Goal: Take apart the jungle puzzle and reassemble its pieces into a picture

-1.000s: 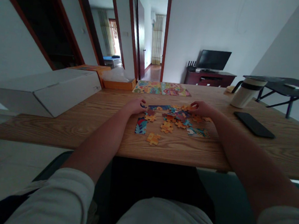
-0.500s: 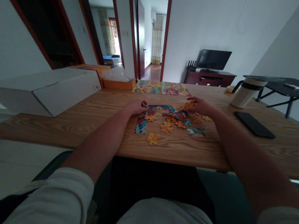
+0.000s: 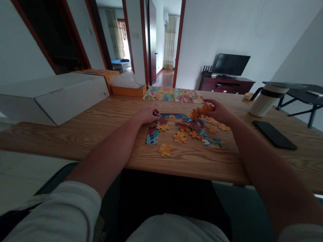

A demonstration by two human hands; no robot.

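Note:
Orange-backed jigsaw puzzle pieces are clasped in my right hand, lifted just above the heap on the table. My left hand rests at the left end of a blue joined strip of the puzzle, its fingers curled; what they pinch, if anything, is too small to make out. Below it lies a blue-and-red puzzle section. Loose orange-backed pieces are scattered in the middle, and one pair of pieces lies nearest me. At the right is a teal picture section.
Two colourful picture sheets lie at the table's far edge. To the left are a long white box and an orange box with clear plastic. A black phone-like slab and a white jug stand to the right.
My right hand has lifted a clump of orange-backed puzzle pieces from the heap, uncovering pieces beneath. My left hand has hardly moved.

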